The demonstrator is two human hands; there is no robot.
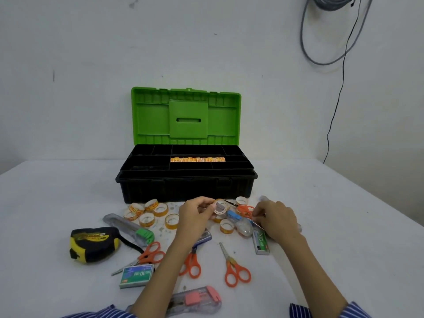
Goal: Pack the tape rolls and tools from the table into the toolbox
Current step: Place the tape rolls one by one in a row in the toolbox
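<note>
A black toolbox (185, 189) with a green lid (185, 115) stands open at the back, and a row of tape rolls (197, 159) lies in its tray. My left hand (195, 214) pinches a clear tape roll (220, 208) just in front of the box. My right hand (277, 220) grips a thin metal tool (258, 225) beside orange scissors (245, 210). Several loose tape rolls (146, 219) lie to the left. Orange scissors (236, 269) lie in front.
A yellow and black tape measure (91, 244) sits at the left, a grey-green cutter (130, 228) beside it. Staple boxes (136, 276), a pink cutter (197, 299) and a green-white pack (261, 244) lie on the white table (332, 226). Cables (339, 53) hang on the wall at the right.
</note>
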